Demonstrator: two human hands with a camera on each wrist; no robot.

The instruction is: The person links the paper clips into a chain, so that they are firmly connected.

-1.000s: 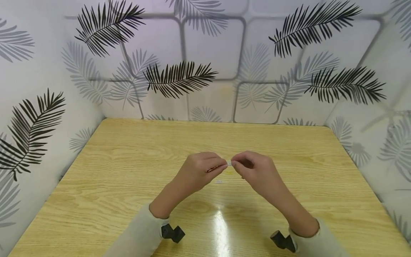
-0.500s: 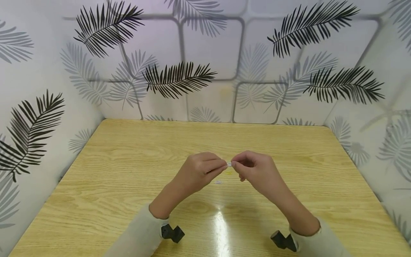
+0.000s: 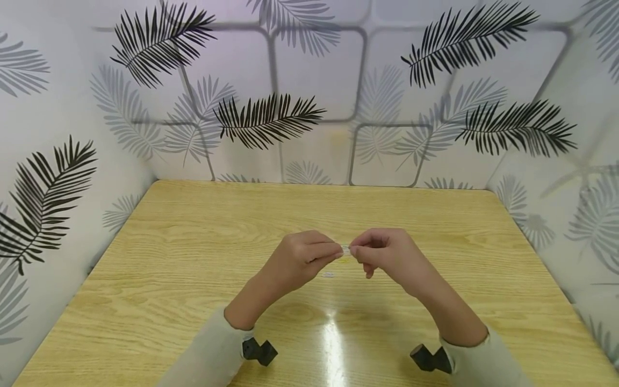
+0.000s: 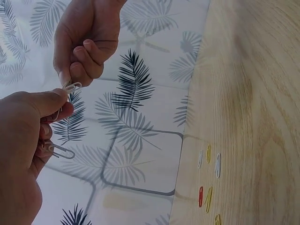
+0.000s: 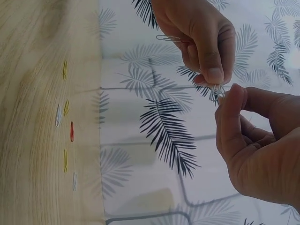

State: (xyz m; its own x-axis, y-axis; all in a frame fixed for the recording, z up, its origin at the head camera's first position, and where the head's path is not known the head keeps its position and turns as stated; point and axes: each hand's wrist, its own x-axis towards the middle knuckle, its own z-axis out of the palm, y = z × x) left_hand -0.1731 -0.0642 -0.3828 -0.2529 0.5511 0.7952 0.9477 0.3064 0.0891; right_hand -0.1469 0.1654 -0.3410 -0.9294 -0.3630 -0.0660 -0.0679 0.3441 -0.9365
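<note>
Both hands meet fingertip to fingertip above the table. My left hand (image 3: 307, 257) pinches a white paper clip (image 5: 216, 93) between thumb and forefinger. My right hand (image 3: 389, 255) pinches at the same spot, where silvery wire loops overlap in the right wrist view. A second pale paper clip (image 4: 62, 151) sticks out from the lower fingers of the left hand. Bits of red and white wire show behind the left thumb in the left wrist view, mostly hidden by the fingers. The right hand's other fingers are curled toward its palm.
Loose paper clips lie on the wooden table (image 3: 193, 226): several yellow ones, such as a yellow clip (image 5: 65, 161), a red clip (image 5: 72, 131) and a white clip (image 5: 58, 115). A patterned wall (image 3: 309, 70) bounds the table at the back and sides.
The right hand has shifted slightly right and turned a little, its lower fingers showing more. The left hand has stayed nearly still. Slightly more of the clip shows between the fingertips.
</note>
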